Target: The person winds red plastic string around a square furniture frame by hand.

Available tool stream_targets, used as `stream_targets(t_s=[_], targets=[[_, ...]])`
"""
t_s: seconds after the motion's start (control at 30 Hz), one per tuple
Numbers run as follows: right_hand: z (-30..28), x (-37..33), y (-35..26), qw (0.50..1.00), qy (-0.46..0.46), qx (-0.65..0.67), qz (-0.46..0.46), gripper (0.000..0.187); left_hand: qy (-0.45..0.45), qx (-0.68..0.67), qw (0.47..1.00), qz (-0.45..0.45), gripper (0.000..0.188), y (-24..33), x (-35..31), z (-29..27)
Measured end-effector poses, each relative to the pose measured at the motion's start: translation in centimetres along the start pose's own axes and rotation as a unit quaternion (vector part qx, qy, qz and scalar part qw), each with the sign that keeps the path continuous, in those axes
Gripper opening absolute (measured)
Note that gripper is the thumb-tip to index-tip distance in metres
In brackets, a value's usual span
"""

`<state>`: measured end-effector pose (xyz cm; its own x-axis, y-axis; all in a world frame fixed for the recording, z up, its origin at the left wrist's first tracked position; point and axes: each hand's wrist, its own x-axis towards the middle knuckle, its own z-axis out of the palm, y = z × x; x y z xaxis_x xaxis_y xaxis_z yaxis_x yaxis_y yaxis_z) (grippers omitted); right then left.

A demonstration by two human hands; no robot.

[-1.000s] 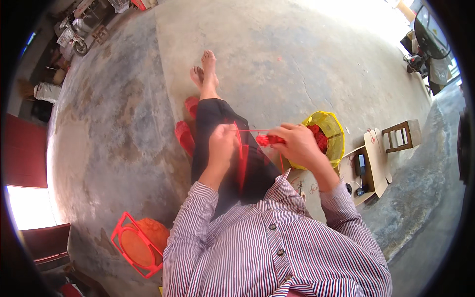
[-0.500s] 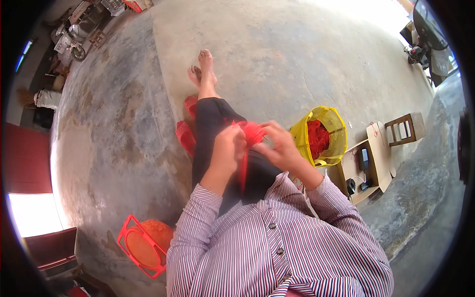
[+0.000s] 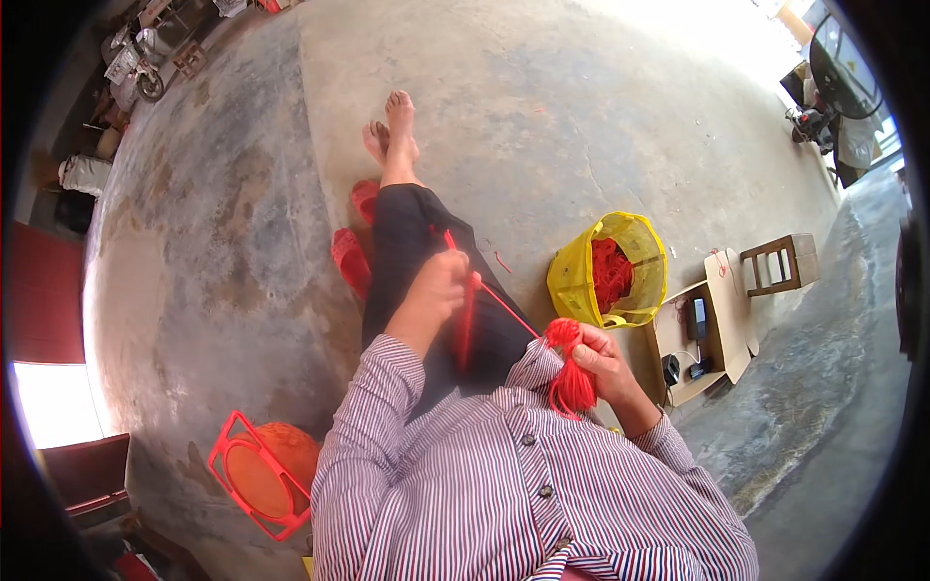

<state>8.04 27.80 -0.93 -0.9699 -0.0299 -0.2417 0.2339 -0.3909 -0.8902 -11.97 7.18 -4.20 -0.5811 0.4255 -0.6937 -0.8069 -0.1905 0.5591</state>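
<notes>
Over my dark trousers (image 3: 412,228), my left hand (image 3: 444,284) is closed on a thin red cord (image 3: 506,305), its fingers a little blurred. The cord runs taut from it down to a red tassel (image 3: 572,382) of many strands. My right hand (image 3: 603,360) grips that tassel near its top, beside my right hip, with the loose strands hanging toward my shirt. A blurred red strand (image 3: 466,329) dangles below my left hand, and a short red end sticks up past its fingers.
To the right stand a yellow bucket-like bin (image 3: 572,283) with red strands (image 3: 610,273) inside, an open cardboard box (image 3: 733,320) holding small dark devices, and a wooden stool (image 3: 800,261). Red slippers (image 3: 351,261) lie left of my legs. A red-framed seat (image 3: 262,474) is at lower left.
My hands were close together at the red tassel over my lap. The right has drawn the tassel back toward my right hip, and the cord is now stretched between both hands.
</notes>
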Motion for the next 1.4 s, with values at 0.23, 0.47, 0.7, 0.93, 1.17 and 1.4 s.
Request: stream_targets(t_s=[0.23,0.47,0.7,0.93,1.17,1.4], targets=[[-2.6,4.7,0.5,0.962,0.193,0.191,-0.012,0.020,-0.026,-0.021,0.997,0.069,0.008,-2.3,-0.6,-2.2],[3.4,6.1,1.1,0.988,-0.053,0.110,0.095,0.049,-0.025,0.450,0.737,0.503,0.033,-4.6,-9.2,4.8],[2.1,11.6,-2.7,0.998,-0.054,-0.001,0.024,0.045,0.092,0.466,0.596,0.647,0.028,2.2,-5.9,1.3],[4.0,16.8,1.9,0.821,0.042,-0.557,-0.119,0.037,0.143,0.693,0.534,0.462,0.026,1.5,0.8,-0.6],[0.8,14.1,-1.2,0.904,0.151,-0.320,-0.239,0.024,0.120,0.538,0.600,0.580,0.033,-0.5,-2.4,0.2],[3.6,5.9,-4.6,0.948,-0.249,0.134,-0.145,0.031,0.050,0.429,0.812,0.393,0.037,-4.4,-2.4,-1.0]])
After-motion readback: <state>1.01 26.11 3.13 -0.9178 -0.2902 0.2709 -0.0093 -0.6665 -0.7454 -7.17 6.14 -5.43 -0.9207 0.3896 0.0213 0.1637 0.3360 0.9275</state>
